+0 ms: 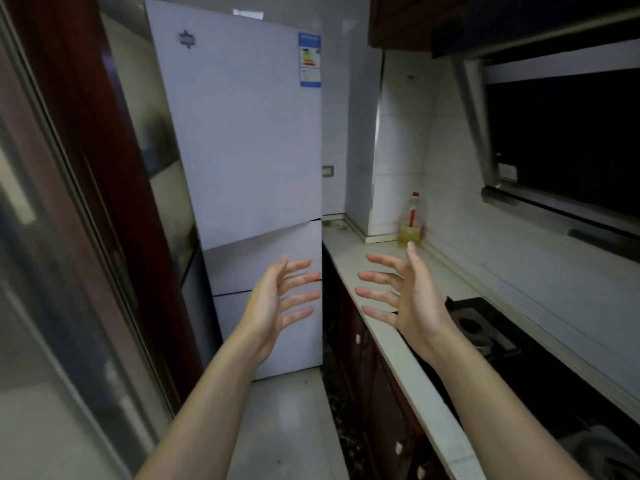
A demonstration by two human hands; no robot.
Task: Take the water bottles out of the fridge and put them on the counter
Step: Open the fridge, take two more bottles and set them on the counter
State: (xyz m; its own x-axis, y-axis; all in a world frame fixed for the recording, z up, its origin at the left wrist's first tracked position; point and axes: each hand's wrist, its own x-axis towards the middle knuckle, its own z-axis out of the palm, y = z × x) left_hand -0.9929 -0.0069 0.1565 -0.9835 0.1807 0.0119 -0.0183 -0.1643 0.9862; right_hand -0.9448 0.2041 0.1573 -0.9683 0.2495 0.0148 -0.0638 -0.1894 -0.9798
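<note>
Fridge (pixel 242 133) upright, long axis vertical, doors closed, facing spread empty hands.

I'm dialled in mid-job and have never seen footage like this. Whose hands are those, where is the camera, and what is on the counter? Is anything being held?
There is no machine here: a person wears one wide-angle camera on the head, looking forward and down, so you see their own arms from above. The left hand and right hand are raised with fingers spread, palms facing each other, and hold nothing. Ahead stands a tall pale fridge with all its doors closed, so no water bottles show yet. To the right runs a light counter. At its far end, by the tiled wall, stands a clear oil bottle with yellowish liquid and a red cap. Nearer is a dark gas hob set into the counter.
</note>
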